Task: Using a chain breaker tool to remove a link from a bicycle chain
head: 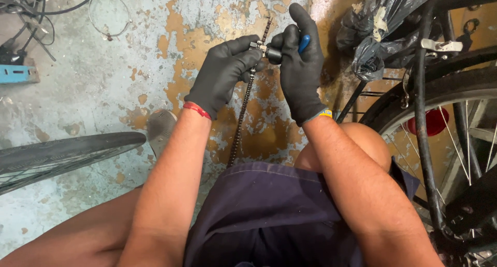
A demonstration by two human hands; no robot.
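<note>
Both my hands wear black gloves and meet in the upper middle of the head view. My left hand (220, 75) pinches a bicycle chain (242, 117) that hangs straight down toward my lap. My right hand (300, 73) grips a small chain tool (273, 52) with a blue handle, clamped onto the chain near its upper end. A short length of chain sticks up above the tool. A red band is on my left wrist, a yellow one on my right.
A bicycle's rear wheel (455, 122) with rack and red reflector stands at the right. A black plastic bag (383, 29) hangs above it. A loose tyre (62, 153) lies at the left on the worn, peeling floor. Cables lie at top left.
</note>
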